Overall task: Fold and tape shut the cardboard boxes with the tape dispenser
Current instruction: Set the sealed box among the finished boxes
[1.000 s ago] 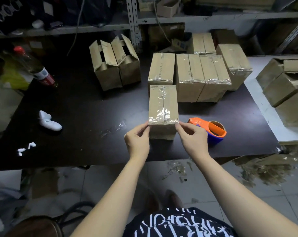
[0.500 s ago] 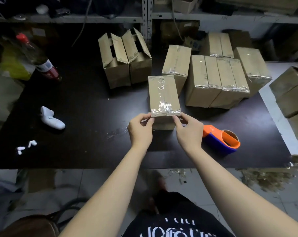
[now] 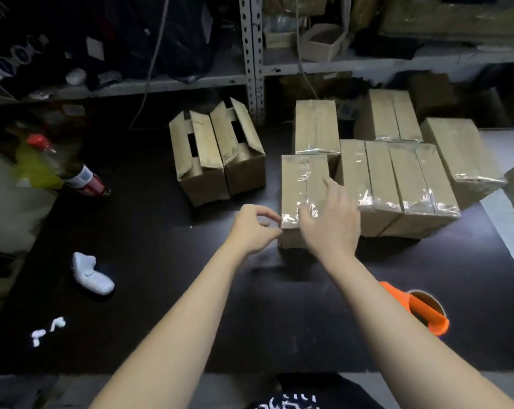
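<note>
A taped cardboard box (image 3: 297, 184) stands on the dark table (image 3: 161, 261), pushed up beside several other taped boxes (image 3: 397, 178). My right hand (image 3: 329, 222) lies flat with spread fingers over its near end. My left hand (image 3: 254, 228) hovers just left of the box's near corner, fingers loosely curled, holding nothing. Two boxes with unfolded flaps (image 3: 214, 152) stand further back to the left. The orange and blue tape dispenser (image 3: 421, 311) rests on the table at the near right, partly hidden behind my right forearm.
A bottle with a red cap (image 3: 75, 169) lies at the left. A white case (image 3: 90, 274) and small white earbuds (image 3: 47, 329) lie near the front left. Metal shelving (image 3: 253, 54) with clutter runs along the back. A white surface (image 3: 507, 219) adjoins the table at the right.
The taped box was pushed away from me up against the row of taped boxes. Both hands let go of its near end; the right hand now rests on top.
</note>
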Available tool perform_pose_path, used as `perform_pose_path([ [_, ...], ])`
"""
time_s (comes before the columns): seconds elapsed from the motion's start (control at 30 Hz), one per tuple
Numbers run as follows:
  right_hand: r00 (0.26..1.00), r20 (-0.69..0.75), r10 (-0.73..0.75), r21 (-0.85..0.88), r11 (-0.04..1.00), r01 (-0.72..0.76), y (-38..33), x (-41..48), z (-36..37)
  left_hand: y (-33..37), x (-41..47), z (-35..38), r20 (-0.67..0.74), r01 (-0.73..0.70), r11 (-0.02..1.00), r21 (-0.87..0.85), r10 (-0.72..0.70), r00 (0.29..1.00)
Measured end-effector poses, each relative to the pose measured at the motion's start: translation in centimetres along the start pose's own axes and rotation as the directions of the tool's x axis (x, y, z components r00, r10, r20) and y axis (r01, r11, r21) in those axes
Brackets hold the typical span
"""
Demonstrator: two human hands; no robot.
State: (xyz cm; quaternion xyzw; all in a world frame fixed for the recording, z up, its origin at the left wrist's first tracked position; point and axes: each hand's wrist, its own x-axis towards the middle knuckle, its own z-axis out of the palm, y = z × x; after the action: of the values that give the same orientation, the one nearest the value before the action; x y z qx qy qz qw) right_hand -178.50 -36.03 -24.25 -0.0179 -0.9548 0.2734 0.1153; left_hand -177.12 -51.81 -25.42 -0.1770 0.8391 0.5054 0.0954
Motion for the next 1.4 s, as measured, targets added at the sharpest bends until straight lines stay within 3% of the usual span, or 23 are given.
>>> perform_pose_path([
  [0.07, 0.993, 0.092, -0.069, 0.098, 0.993, 0.06, -1.2, 2.7, 0.9, 1.2, 1.9, -2.7, 0.01, -0.016, 1.0, 0.026, 0.015, 1.0],
  [0.13, 0.981, 0.162, -0.105, 0.217, 0.974, 0.069, -2.7, 5.5, 1.9, 2.3, 4.1, -5.2, -0.146, -0.005, 0.997, -0.081, -0.007, 0.989],
  [0.27, 0.954, 0.248, -0.167, 0.308, 0.948, 0.086, -5.8, 10.5, 5.1, 3.7, 9.2, -7.8, -0.463, 0.026, 0.968, -0.25, -0.143, 0.874],
  [0.33, 0.943, 0.314, -0.109, 0.351, 0.936, -0.008, -7.0, 12.6, 7.2, 4.3, 11.0, -7.7, -0.531, 0.065, 0.987, -0.147, -0.134, 0.837],
  [0.4, 0.927, 0.371, -0.046, 0.351, 0.932, -0.095, -8.0, 14.4, 8.8, 4.8, 12.1, -7.2, -0.568, 0.109, 0.991, 0.076, -0.047, 0.822],
  [0.5, 0.897, 0.442, -0.011, 0.305, 0.942, -0.138, -8.6, 15.9, 10.2, 5.2, 13.6, -6.0, -0.535, 0.172, 0.908, 0.383, 0.066, 0.842],
  [0.57, 0.881, 0.474, -0.015, 0.278, 0.951, -0.133, -8.7, 16.4, 10.6, 5.0, 14.4, -5.5, -0.538, 0.204, 0.876, 0.437, 0.073, 0.84],
  [0.7, 0.869, 0.494, -0.029, 0.242, 0.965, -0.105, -8.8, 16.9, 10.3, 4.8, 14.7, -5.5, -0.579, 0.17, 0.947, 0.271, 0.02, 0.815],
  [0.8, 0.875, 0.484, -0.014, 0.263, 0.956, -0.13, -8.5, 17.0, 9.4, 4.9, 14.6, -5.7, -0.541, 0.1, 0.988, 0.114, -0.022, 0.841],
  [1.0, 0.876, 0.482, 0.005, 0.372, 0.904, -0.21, -7.7, 16.5, 7.1, 6.0, 12.9, -5.8, -0.475, 0.014, 0.978, -0.208, -0.113, 0.873],
  [1.23, 0.941, 0.338, -0.019, 0.595, 0.779, -0.197, -9.2, 13.4, 2.3, 6.3, 9.6, -7.4, -0.452, -0.203, 0.937, -0.285, 0.055, 0.89],
  [1.4, 0.978, 0.209, 0.008, 0.693, 0.704, -0.154, -10.8, 9.4, -1.8, 7.3, 4.5, -9.1, -0.418, -0.376, 0.896, -0.235, 0.256, 0.872],
])
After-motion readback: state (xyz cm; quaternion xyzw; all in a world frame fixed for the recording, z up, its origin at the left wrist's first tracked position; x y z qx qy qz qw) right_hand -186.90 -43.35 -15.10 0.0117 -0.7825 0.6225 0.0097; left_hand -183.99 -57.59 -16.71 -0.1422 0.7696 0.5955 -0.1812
